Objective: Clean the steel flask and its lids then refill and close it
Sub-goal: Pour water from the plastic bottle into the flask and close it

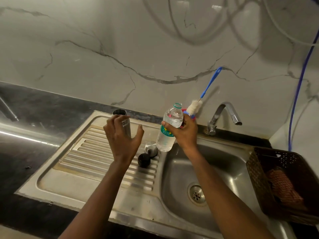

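Note:
The steel flask [124,121] stands upright and uncapped on the ribbed drainboard [96,152], partly hidden behind my left hand [121,138], which is spread open just in front of it without gripping it. My right hand [184,133] grips a clear plastic water bottle [170,126], uncapped and mostly full, held above the drainboard's right edge. A steel cup lid [150,149] and a black inner lid [144,160] lie on the drainboard below the bottle.
A blue-handled bottle brush [202,99] leans on the marble wall behind the bottle. The tap [224,116] arches over the sink basin [207,169]. A brown plastic basket [283,183] with a reddish scrubber sits at the right.

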